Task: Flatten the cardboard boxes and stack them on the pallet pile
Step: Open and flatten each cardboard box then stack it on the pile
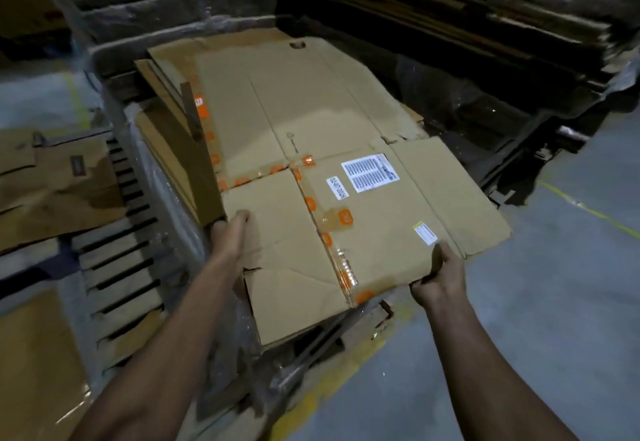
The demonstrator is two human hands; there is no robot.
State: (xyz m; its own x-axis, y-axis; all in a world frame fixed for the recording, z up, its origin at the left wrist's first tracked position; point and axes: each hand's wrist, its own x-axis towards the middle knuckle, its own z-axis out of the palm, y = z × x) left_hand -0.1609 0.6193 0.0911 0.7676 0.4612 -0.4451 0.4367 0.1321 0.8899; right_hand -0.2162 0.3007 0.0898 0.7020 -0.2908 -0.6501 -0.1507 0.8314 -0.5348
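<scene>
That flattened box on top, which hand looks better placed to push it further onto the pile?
Probably the right hand: it grips the near edge of the flattened box, which overhangs the pile there. The left hand only holds the side edge.

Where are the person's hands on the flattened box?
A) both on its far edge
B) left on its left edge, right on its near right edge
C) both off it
B: the left hand holds the flattened box at its left edge, the right hand its near right edge.
</scene>
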